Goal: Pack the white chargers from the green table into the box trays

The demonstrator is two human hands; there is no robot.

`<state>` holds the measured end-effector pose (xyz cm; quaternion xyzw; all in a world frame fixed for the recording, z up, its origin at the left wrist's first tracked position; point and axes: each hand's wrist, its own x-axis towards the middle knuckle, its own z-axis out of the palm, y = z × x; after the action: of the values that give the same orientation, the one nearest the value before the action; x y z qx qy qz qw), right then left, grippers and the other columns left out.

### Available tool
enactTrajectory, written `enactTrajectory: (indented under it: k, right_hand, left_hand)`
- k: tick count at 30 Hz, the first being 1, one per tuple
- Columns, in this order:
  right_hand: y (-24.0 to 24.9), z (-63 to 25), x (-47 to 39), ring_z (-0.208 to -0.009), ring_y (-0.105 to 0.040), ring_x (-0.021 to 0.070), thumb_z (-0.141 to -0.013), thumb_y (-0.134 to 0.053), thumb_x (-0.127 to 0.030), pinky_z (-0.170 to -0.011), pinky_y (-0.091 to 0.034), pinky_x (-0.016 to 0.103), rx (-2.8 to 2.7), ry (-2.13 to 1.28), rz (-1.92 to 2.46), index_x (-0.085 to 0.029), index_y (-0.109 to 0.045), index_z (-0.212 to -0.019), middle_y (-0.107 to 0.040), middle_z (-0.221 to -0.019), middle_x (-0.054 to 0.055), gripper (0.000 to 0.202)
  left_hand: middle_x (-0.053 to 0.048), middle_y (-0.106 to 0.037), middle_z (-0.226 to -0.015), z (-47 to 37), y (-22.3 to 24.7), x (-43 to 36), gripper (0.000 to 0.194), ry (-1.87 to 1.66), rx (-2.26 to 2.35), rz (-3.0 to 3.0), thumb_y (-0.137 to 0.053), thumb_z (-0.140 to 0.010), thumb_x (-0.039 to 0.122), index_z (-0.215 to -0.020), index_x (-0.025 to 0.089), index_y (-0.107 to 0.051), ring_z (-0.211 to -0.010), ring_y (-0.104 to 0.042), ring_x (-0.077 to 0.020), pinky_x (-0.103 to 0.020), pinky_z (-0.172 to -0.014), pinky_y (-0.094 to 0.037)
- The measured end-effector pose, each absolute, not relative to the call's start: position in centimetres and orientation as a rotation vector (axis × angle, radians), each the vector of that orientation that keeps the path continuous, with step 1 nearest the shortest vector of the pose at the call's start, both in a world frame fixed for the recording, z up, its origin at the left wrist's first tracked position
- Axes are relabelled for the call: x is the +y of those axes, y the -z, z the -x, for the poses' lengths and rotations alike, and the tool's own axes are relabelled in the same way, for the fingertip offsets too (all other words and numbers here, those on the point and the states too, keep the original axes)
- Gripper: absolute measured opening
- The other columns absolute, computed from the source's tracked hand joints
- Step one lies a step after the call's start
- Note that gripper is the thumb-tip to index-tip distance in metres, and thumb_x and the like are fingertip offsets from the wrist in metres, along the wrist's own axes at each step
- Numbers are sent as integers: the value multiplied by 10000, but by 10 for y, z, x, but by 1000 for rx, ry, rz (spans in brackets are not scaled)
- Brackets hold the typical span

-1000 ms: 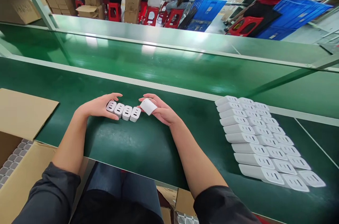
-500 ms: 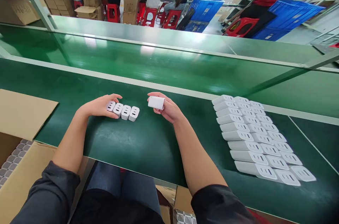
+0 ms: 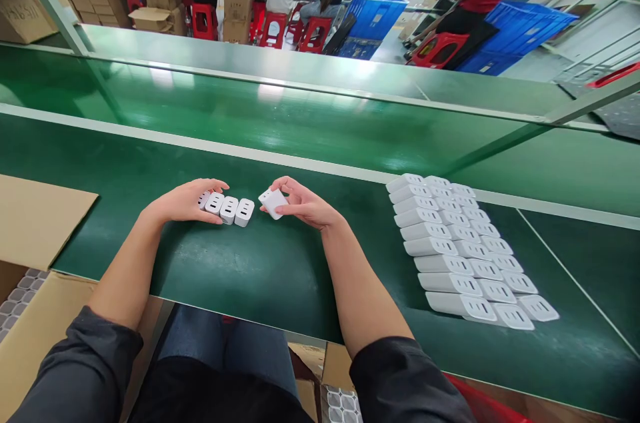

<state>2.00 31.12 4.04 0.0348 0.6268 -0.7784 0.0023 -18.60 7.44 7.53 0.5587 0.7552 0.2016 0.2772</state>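
A short row of several white chargers (image 3: 229, 209) stands on the green table (image 3: 240, 276), slots facing up. My left hand (image 3: 185, 202) is curled round the left end of that row, thumb in front and fingers behind, partly hiding the leftmost charger. Just right of the row, my right hand (image 3: 300, 202) holds one white charger (image 3: 273, 203) between thumb and fingers, tilted and raised off the table. Farther right, many more chargers (image 3: 453, 243) stand packed in three columns.
A cardboard flap (image 3: 43, 216) covers the table's left edge, above a box of packed white pieces (image 3: 20, 296). Green conveyor belt (image 3: 300, 116) runs beyond a pale rail. People, red stools and blue crates (image 3: 375, 13) are in the background.
My right hand has moved left, closer to the row, and the charger in it has turned so that its slotted end shows. The whole view has shifted slightly. My left hand stays at the row.
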Motion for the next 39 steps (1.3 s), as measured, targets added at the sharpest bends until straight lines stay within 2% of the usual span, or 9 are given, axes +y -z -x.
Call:
enactTrajectory:
  k: [5, 9, 16, 21, 26, 29, 32, 36, 39]
  right_hand:
    - [-41, -18, 310, -1061, -617, 210, -689, -849, -285, -978, -478, 411, 2215, 2184, 61, -192, -629, -949, -666, -1103, 68, 353]
    - [-37, -13, 308, -1048, -615, 199, -727, -817, -282, -970, -473, 411, 2283, 2101, 124, -201, -592, -998, -664, -1117, 68, 362]
    - [-32, -10, 301, -1105, -559, 191, -726, -779, -224, -932, -501, 374, 2416, 2022, 97, -250, -505, -1316, -534, -1373, 93, 651]
    - [-33, -10, 293, -1068, -556, 199, -764, -724, -220, -904, -502, 378, 2545, 1808, 176, -279, -464, -1431, -536, -1415, 80, 719]
    - [-31, -10, 284, -1024, -565, 195, -744, -749, -233, -894, -513, 385, 2642, 1627, 224, -338, -334, -1523, -485, -1432, 77, 889]
    - [-31, -10, 273, -939, -568, 175, -717, -794, -266, -917, -523, 425, 2726, 1535, 210, -384, -103, -1583, -410, -1438, 96, 1115]
    - [-30, -8, 256, -927, -567, 189, -668, -856, -347, -968, -506, 491, 2852, 1427, 178, -407, 117, -1569, -308, -1484, 123, 1327]
    - [-28, -4, 233, -1142, -534, 317, -645, -869, -497, -1018, -460, 553, 3104, 1206, 139, -397, 156, -1562, -218, -1532, 141, 1379]
    - [-29, -4, 229, -1196, -506, 361, -633, -851, -588, -1038, -430, 587, 3177, 1099, 178, -403, 132, -1566, -219, -1531, 140, 1367]
  left_hand:
    - [-71, -553, -1383, 189, -75, 72, 820, -537, 2055, -1541, -736, -698, 651, -1385, 277, -490, -1266, -506, -292, -391, -1052, -413]
    - [-90, -551, -1367, 194, -81, 64, 919, -465, 2157, -1490, -735, -668, 695, -1431, 271, -450, -1253, -498, -314, -409, -1031, -416]
    - [-94, -561, -1306, 191, -89, 59, 975, -391, 2188, -1401, -711, -662, 733, -1465, 268, -411, -1160, -561, -304, -372, -962, -449]
    - [-93, -558, -1311, 188, -87, 62, 950, -405, 2190, -1439, -700, -680, 727, -1463, 271, -413, -1185, -557, -311, -373, -970, -447]
    - [-92, -502, -1404, 187, -87, 65, 953, -477, 2182, -1465, -701, -697, 713, -1488, 298, -367, -1260, -502, -322, -409, -1038, -419]
    - [-95, -451, -1464, 188, -81, 70, 928, -637, 2141, -1428, -688, -728, 684, -1495, 296, -338, -1282, -484, -308, -425, -1059, -418]
    - [-114, -429, -1476, 188, -68, 79, 818, -888, 2053, -1374, -576, -823, 659, -1489, 258, -318, -1285, -486, -282, -440, -1077, -415]
    - [-164, -413, -1477, 188, -47, 94, 769, -1129, 1944, -1347, -433, -878, 686, -1460, 198, -318, -1321, -449, -294, -476, -1085, -406]
    - [-191, -407, -1475, 191, -38, 99, 784, -1219, 1863, -1315, -408, -876, 722, -1435, 179, -325, -1333, -441, -303, -492, -1087, -405]
